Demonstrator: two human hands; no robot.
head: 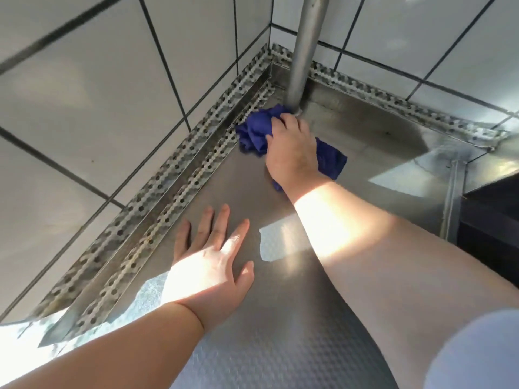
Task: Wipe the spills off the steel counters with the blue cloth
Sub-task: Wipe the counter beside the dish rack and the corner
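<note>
- Because the spill work has reached the far corner, I see the right hand [292, 147] stretched well forward, pressing the blue cloth [257, 130] down on the steel surface [224, 346]; its fingers [280, 126] curl over the bunched fabric and clamp it, so the cloth sits under and just ahead of them.
- Cloth placement: crumpled wad ahead and left of the right fingers, one tail poking out behind the palm on the thumb side, another scrap showing near the wrist. It touches the base of the metal pole [304, 51], which rises right beyond the fingertips.
- My read on why: the pole foot and the corner trap grime, so the cloth is bunched to push into that seam rather than laid flat.
- The perforated metal strip [157, 197] runs along the tiled wall [84, 94], left of both sets of fingers; the cloth edge is just beside it.
- The left hand [213, 265] lies flat on the surface, fingers [222, 220] straight and spread apart, holding nothing, well behind the cloth. I judge it's a brace for the lean forward.
- Right arm pose: forearm extended, wrist bent down, knuckles up. Left arm: forearm low, palm down.
- Sun patches cross both forearms and the surface; I can't tell any spill from the glare.
- Beyond the right fingers, to their right, the surface steps down into a dark recess [491, 220]; contents unclear.
</note>
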